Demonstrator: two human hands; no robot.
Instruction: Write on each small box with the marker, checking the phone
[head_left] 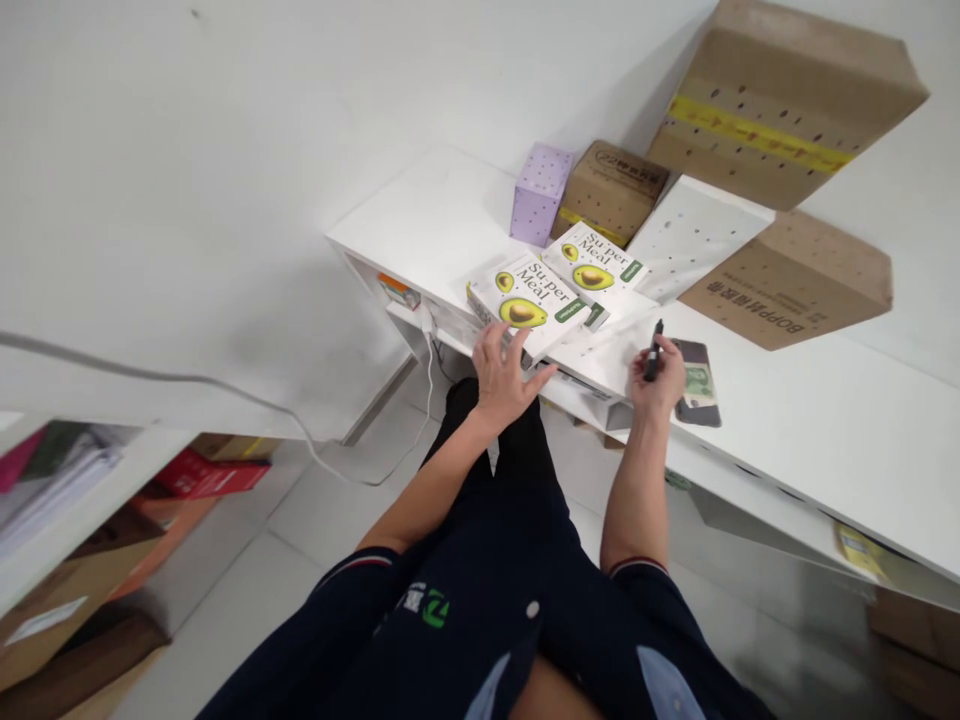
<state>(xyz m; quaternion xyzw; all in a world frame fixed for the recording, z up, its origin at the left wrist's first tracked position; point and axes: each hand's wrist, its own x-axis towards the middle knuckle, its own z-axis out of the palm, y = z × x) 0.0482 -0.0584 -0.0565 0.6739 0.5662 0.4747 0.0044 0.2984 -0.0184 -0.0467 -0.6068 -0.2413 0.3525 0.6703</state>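
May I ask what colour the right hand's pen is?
The pen is black in the head view.

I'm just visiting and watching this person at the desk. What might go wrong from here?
The nearer avocado box sits at the front edge of the desk, so a nudge from the left hand might tip it off. The pen in the right hand might leave a stray mark, if uncapped. The cable hangs beside the legs and could snag a foot.

The white desk [825, 440] carries avocado-print boxes [526, 303], a lilac box [540, 195], cartons [802, 280] and apparently a phone [691, 353].
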